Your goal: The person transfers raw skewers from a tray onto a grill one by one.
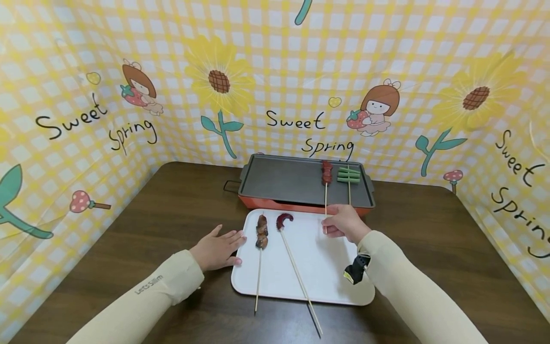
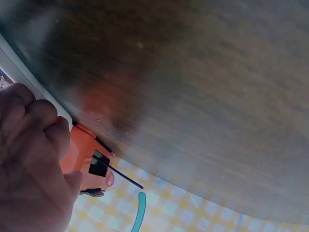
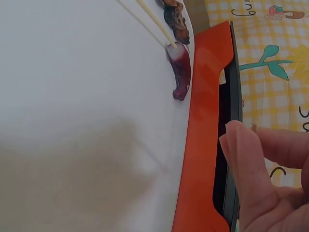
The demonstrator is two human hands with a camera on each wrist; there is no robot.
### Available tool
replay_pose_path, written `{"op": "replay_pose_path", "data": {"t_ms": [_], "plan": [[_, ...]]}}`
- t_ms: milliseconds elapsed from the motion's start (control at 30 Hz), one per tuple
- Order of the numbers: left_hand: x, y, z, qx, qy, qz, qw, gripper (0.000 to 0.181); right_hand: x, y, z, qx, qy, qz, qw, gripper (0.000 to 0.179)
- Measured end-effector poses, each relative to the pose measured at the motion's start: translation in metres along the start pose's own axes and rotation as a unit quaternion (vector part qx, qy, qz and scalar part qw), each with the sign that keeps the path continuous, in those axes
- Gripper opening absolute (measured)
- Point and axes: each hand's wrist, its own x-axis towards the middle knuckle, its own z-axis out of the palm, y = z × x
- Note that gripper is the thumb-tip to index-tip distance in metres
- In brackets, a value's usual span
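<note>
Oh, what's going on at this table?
A person's right hand pinches the stick of a red skewer, its food end at the griddle beside a green skewer. The left hand is at the left edge of the white tray, where a brown skewer and a curled dark-red skewer lie.

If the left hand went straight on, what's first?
Probably the left rim of the white tray, where the left hand reaches; contact is unclear. Past it, the brown meat skewer.
</note>
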Motion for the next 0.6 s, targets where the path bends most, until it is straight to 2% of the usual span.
{"op": "replay_pose_path", "data": {"t_ms": [267, 400, 600], "plan": [[0.002, 0.0, 0.001, 0.001, 0.0, -0.003, 1.0, 0.066, -0.018, 0.01, 0.002, -0.037, -0.018, -0.014, 0.999, 0.059], [0.002, 0.0, 0.001, 0.001, -0.001, -0.005, 1.0, 0.066, -0.033, 0.02, 0.008, -0.062, -0.029, -0.01, 0.9976, 0.055], [0.0, 0.001, 0.0, 0.001, 0.001, -0.003, 1.0, 0.065, -0.058, 0.038, 0.018, -0.091, -0.066, 0.002, 0.9937, 0.049]]}}
